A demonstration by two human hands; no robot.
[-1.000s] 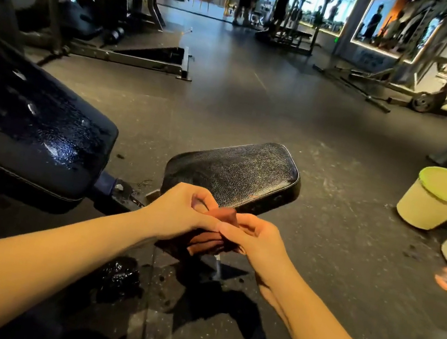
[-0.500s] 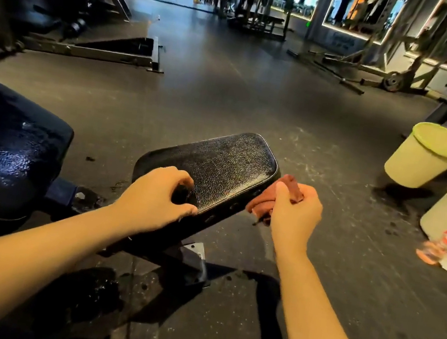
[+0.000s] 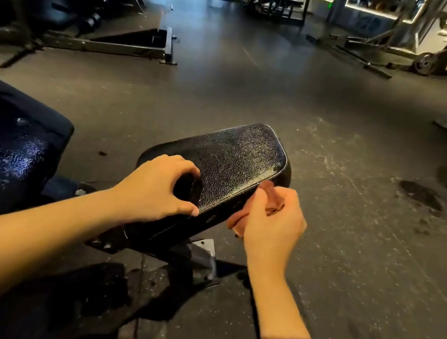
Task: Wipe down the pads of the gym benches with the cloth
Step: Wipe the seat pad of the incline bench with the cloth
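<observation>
Seat pad point(image 3: 236, 159): small, black, rounded-rectangular cushion with cracked, glossy vinyl and pale piping along its rim, tilted so the far end sits higher. The left hand point(image 3: 156, 187) grips its near end, fingertips on the top face and thumb at the right edge. Back pad point(image 3: 5, 148): larger black cushion just left of the seat pad, its surface shining in patches. Cloth point(image 3: 237, 219): reddish-brown, bunched, pinched in the right hand point(image 3: 272, 225) and pressed against the seat pad's right side edge.
</observation>
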